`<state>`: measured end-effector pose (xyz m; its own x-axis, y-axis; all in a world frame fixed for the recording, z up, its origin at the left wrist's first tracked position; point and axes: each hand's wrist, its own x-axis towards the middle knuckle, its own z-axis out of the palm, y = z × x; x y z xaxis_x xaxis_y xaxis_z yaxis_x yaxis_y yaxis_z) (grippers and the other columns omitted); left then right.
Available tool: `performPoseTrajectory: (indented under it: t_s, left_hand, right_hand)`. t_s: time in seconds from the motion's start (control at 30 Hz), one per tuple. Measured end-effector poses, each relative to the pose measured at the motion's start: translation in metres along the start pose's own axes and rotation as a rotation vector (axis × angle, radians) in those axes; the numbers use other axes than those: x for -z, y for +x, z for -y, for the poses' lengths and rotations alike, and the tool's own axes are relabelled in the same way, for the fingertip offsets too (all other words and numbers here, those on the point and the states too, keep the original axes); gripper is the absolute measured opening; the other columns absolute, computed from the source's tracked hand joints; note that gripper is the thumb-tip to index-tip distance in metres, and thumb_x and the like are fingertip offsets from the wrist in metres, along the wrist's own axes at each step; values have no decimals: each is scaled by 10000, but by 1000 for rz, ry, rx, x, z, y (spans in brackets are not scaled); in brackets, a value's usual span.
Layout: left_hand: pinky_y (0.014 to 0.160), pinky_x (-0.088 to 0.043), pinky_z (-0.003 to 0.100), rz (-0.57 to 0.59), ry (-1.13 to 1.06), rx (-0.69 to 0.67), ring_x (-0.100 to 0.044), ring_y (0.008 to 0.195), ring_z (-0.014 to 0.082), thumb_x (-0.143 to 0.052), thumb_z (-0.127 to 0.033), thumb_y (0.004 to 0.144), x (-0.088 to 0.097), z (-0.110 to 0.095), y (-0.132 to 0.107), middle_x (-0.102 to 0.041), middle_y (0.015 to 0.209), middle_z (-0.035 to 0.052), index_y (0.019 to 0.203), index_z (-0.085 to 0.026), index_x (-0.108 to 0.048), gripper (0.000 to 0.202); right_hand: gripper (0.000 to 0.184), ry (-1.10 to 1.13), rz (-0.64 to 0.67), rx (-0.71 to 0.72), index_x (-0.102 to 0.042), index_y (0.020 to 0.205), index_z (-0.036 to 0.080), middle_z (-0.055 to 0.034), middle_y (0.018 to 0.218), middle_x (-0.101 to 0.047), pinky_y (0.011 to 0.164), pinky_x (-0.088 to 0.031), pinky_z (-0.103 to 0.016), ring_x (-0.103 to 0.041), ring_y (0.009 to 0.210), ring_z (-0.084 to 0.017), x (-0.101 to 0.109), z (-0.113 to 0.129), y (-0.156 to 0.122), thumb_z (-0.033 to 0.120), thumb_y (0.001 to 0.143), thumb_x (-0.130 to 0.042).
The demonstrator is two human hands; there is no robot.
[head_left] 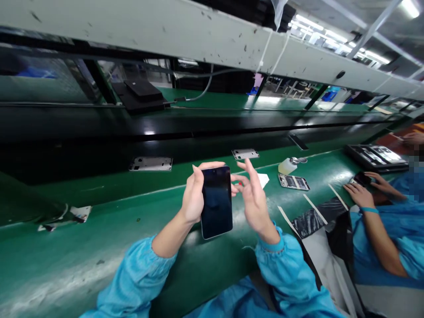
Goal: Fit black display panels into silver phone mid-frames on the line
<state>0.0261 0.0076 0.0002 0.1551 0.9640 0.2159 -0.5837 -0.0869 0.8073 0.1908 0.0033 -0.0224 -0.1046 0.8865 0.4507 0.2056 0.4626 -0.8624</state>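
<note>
A smartphone [217, 203] with a dark screen stands nearly upright over the green bench, its screen facing me. My left hand [194, 196] is wrapped round its left edge, with fingers behind the top. At the phone's right edge is my right hand [253, 198], fingers apart and thumb pointing up. Its fingertips are close to the edge; whether they touch it I cannot tell. A small red spot [240, 183] shows by those fingers. Behind the right hand lies a white piece [264, 179], partly hidden.
Phone frames [151, 164] lie on the dark belt ahead. Right of my hands stand a liquid bottle [287, 166] and an opened phone [293, 182]. A co-worker's hands [359, 192] hold a phone near a black tray [376, 165]. A grey beam [165, 33] crosses overhead.
</note>
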Motion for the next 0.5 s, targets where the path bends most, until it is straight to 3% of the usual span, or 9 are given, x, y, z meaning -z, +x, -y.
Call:
performPoseTrajectory:
  t_s: [0.03,0.1,0.17,0.23,0.37,0.5]
  left_hand:
    - [806,-735,476,23,33,29,-843,802,296,-546,-914,1002,-1,0,0,-855,997,132,1206,-182,-777,795]
    - [916,-715,463,29,144,14,-849,923,310,-529,-901,1021,-5,1,-2,-863,1043,140,1133,-174,-838,798]
    - [1034,-672,427,15,243,-35,-836,1073,309,-523,-841,1066,-8,2,-5,-868,1129,129,1138,-190,-873,742]
    - [1031,-658,392,40,271,-70,-830,1091,287,-518,-786,1101,-10,3,-10,-870,1161,106,1189,-219,-876,676]
    - [799,-666,335,109,284,-110,-829,878,235,-493,-712,1143,-12,1,-18,-876,1085,80,1237,-252,-867,601]
    - [882,-676,317,46,523,-283,-838,970,231,-552,-625,1153,-13,-3,-19,-881,1115,66,1168,-269,-894,494]
  right_hand:
    - [798,73,47,-92,-661,1607,230,-118,1102,-723,659,-634,-314,-694,796,-189,4,5,5,819,1122,-425]
    - [844,182,180,-241,-823,1294,168,-7,660,-588,477,-471,-251,-513,520,-136,10,13,13,872,1099,-399]
    - [867,254,228,-319,-835,1051,147,53,489,-426,401,-347,-236,-372,410,-108,13,18,14,921,1054,-444]
    - [852,287,200,-327,-811,977,148,65,467,-412,381,-312,-233,-343,386,-99,16,22,9,940,1021,-500]
    - [783,260,207,-275,-819,1008,153,56,495,-471,406,-355,-243,-385,399,-104,25,35,-1,871,1067,-513]
    - [697,211,162,-191,-830,879,157,9,604,-603,567,-508,-271,-555,561,-137,18,44,6,811,1034,-648]
